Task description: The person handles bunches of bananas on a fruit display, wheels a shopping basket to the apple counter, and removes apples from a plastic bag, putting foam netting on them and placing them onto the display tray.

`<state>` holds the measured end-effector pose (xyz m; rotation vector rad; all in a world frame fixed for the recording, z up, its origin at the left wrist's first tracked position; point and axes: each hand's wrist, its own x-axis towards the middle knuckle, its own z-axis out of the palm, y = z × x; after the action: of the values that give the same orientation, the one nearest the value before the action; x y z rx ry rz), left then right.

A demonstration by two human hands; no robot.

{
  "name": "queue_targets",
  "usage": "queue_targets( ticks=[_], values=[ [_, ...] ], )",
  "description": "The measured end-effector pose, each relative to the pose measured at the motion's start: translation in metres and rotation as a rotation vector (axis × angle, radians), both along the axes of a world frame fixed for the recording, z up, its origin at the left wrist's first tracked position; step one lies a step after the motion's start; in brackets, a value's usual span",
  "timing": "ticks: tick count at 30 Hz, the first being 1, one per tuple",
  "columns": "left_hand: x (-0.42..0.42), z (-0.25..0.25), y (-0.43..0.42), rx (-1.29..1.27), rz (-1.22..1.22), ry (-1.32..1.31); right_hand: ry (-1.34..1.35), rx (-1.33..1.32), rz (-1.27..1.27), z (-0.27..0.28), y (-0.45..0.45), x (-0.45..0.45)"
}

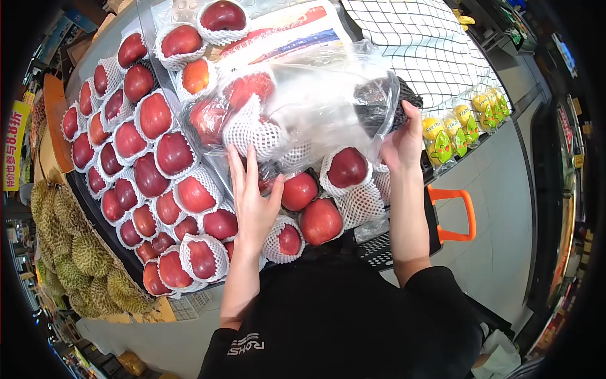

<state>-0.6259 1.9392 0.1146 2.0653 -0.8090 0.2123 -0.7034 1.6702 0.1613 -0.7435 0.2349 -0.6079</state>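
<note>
A clear plastic bag (315, 95) lies across the middle of the display, with several red apples (249, 88) and white foam nets (252, 131) at its left end. My left hand (254, 205) rests against the bag's near side, fingers stretched and spread. At the bag's right end, my right hand (404, 142) grips its edge, the fingers partly hidden. Dark foam netting (379, 104) shows there, partly under the plastic. Close to me, loose red apples (320, 221) sit below the bag, one in a foam net (347, 167).
Rows of netted apples (151, 175) fill the left side. Durians (82, 259) are piled farther left. Beyond the bag are a printed sheet (290, 28) and a checked cloth (416, 44). Packaged yellow fruit (464, 117) lines the right edge, above an orange handle (470, 215).
</note>
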Motion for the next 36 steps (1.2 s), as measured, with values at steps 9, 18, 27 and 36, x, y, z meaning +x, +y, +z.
queue_targets(
  ticks=[9, 18, 27, 36],
  values=[
    [-0.014, 0.017, 0.021, -0.195, -0.093, 0.174, -0.135, -0.126, -0.163, 0.017, 0.087, -0.079],
    [-0.057, 0.047, 0.086, -0.78, -0.612, 1.047, 0.021, -0.505, 0.343, 0.001, 0.186, -0.063],
    [-0.062, 0.04, 0.148, -0.955, -0.505, 1.251, -0.179, -1.111, 0.415, -0.005, 0.237, -0.039],
    [-0.052, 0.023, 0.192, -0.647, -0.308, 0.724, -0.108, -1.056, 0.244, 0.01, 0.269, -0.037]
  ],
)
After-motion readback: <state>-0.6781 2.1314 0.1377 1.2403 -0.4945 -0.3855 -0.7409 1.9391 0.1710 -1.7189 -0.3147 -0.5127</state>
